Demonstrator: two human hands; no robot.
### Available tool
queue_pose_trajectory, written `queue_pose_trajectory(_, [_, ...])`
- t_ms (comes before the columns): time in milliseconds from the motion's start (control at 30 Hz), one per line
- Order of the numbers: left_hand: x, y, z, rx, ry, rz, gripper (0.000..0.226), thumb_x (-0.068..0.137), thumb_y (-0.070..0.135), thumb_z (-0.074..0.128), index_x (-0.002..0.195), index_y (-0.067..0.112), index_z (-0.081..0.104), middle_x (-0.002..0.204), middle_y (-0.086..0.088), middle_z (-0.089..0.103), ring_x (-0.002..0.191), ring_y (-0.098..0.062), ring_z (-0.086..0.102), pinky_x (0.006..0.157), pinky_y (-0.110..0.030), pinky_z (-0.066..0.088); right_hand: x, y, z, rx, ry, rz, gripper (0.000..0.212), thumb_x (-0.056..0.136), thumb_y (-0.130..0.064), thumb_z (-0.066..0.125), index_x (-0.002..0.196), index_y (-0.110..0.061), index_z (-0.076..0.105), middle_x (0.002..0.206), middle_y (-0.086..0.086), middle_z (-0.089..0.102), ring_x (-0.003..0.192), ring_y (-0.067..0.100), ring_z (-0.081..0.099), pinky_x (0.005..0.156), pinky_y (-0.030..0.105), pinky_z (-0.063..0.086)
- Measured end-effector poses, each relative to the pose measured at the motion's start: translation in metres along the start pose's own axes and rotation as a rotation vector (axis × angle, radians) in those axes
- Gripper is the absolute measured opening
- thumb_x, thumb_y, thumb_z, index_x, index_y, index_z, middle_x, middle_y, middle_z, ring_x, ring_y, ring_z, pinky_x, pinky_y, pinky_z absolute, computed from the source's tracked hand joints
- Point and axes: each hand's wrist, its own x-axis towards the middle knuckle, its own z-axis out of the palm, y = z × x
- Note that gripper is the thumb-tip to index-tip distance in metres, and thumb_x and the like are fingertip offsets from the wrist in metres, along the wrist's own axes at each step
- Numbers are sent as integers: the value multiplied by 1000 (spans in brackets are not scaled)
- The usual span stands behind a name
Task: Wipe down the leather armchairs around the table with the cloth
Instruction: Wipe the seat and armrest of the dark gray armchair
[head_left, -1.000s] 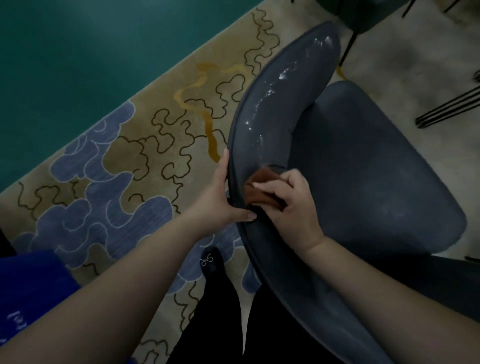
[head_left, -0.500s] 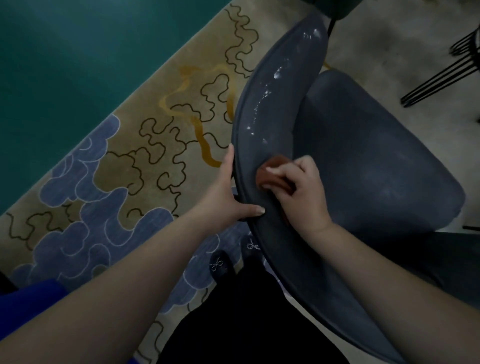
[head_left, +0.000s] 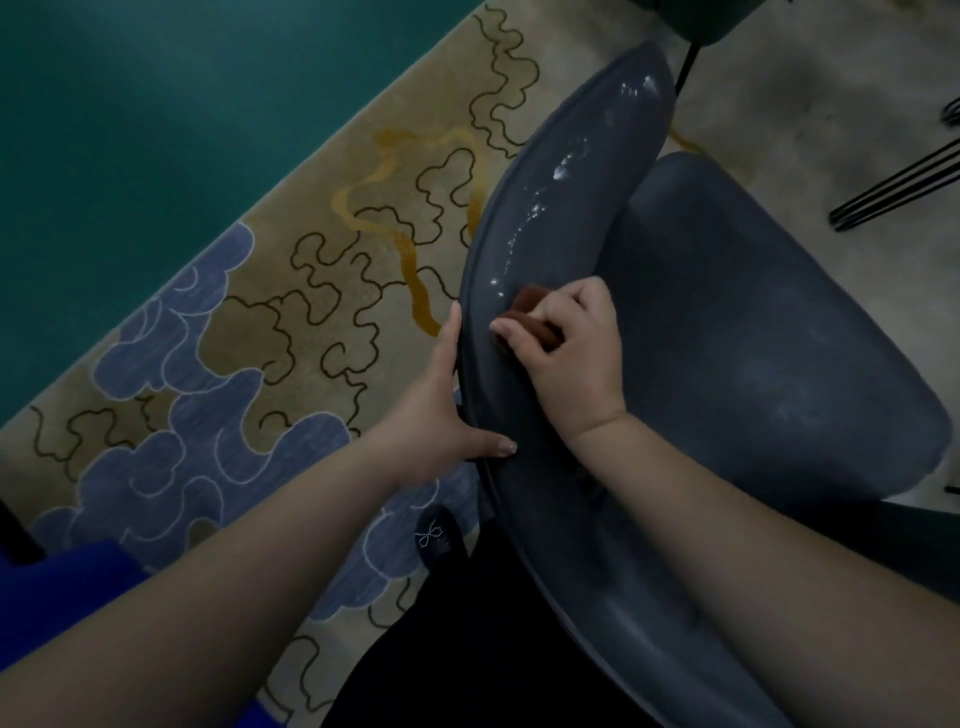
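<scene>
A dark grey-blue leather armchair (head_left: 753, 332) fills the right half of the view, seen from above, with its curved backrest rim running from top centre down to the bottom. My right hand (head_left: 571, 353) grips a bunched reddish-brown cloth (head_left: 530, 306) and presses it on the inner face of the backrest. Wet shiny streaks lie on the backrest above the cloth. My left hand (head_left: 441, 410) holds the backrest's outer edge, fingers straight along the outside and thumb hooked over the rim.
A beige rug (head_left: 322, 270) with blue cloud shapes and dark squiggles lies on the left, beside teal floor (head_left: 130, 130). Thin black metal legs (head_left: 893, 187) stand at the right edge. Another chair's dark seat (head_left: 701, 21) shows at top. My black shoe (head_left: 436, 535) is below.
My right hand has slid the cloth further up along the backrest. My left hand has kept its hold on the outer edge. The view has shifted slightly.
</scene>
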Motion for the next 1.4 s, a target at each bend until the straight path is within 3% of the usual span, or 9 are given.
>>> queue_pose_trajectory(200, [9, 4, -7, 83, 10, -17, 135, 64, 10, 87, 146, 48, -13, 130, 34, 34, 105, 29, 43, 86, -15, 51, -22, 17, -11, 55, -85, -144, 22, 75, -25, 79, 84, -8, 67, 96, 5, 44, 86, 23, 51, 76, 40, 49])
queue_pose_trajectory(400, [15, 11, -9, 128, 26, -39, 138, 61, 15, 89, 144, 52, -14, 141, 23, 31, 123, 5, 43, 98, -31, 49, 27, 4, 9, -11, -23, -105, 23, 78, -25, 79, 83, -7, 65, 97, 11, 48, 87, 24, 53, 76, 40, 50])
queue_pose_trajectory(600, [20, 13, -15, 153, 10, -48, 139, 61, 19, 90, 145, 49, -18, 147, 20, 28, 123, 16, 29, 94, -5, 36, -2, 11, -5, -3, -129, -206, 25, 75, -30, 77, 84, -8, 71, 90, 10, 50, 81, 25, 53, 69, 41, 49])
queue_pose_trajectory(767, [37, 24, -28, 192, -23, -9, 138, 60, 20, 90, 150, 37, -13, 152, 13, 25, 130, 7, 31, 105, -17, 36, 49, -1, 16, -124, -92, -203, 22, 77, -30, 79, 88, -12, 72, 95, 8, 54, 92, 24, 51, 80, 32, 44])
queue_pose_trajectory(1000, [56, 29, -44, 172, -108, -35, 138, 61, 17, 90, 149, 39, -14, 150, 15, 29, 132, 5, 31, 90, 1, 34, 24, 3, 4, -104, -121, -244, 23, 75, -31, 79, 92, -16, 75, 95, 7, 57, 87, 26, 53, 74, 41, 46])
queue_pose_trajectory(1067, [60, 31, -46, 159, -124, -26, 138, 60, 16, 90, 150, 36, -13, 153, 11, 26, 134, 3, 29, 93, -1, 33, 46, -1, 11, -144, -103, -207, 21, 74, -28, 81, 91, -16, 75, 97, 7, 58, 90, 27, 52, 77, 39, 45])
queue_pose_trajectory(1167, [70, 37, -52, 135, -148, 10, 137, 60, 12, 90, 152, 32, -10, 154, 9, 25, 135, 4, 30, 107, -17, 35, 77, -5, 21, -165, -9, -88, 19, 75, -27, 80, 90, -16, 75, 98, 7, 56, 95, 26, 51, 83, 29, 42])
queue_pose_trajectory(1267, [82, 43, -58, 123, -206, 20, 136, 62, 7, 88, 152, 29, -12, 150, 13, 28, 125, 17, 34, 97, -9, 39, 60, -2, 19, -175, 15, -60, 23, 73, -28, 82, 88, -13, 75, 97, 8, 55, 93, 25, 52, 83, 25, 40])
queue_pose_trajectory(1400, [98, 46, -66, 133, -255, -2, 139, 61, 10, 89, 151, 33, -14, 148, 12, 34, 127, 8, 38, 98, -11, 39, 46, -4, 15, -195, -52, -146, 24, 70, -27, 85, 87, -13, 75, 95, 8, 57, 87, 26, 51, 77, 31, 41])
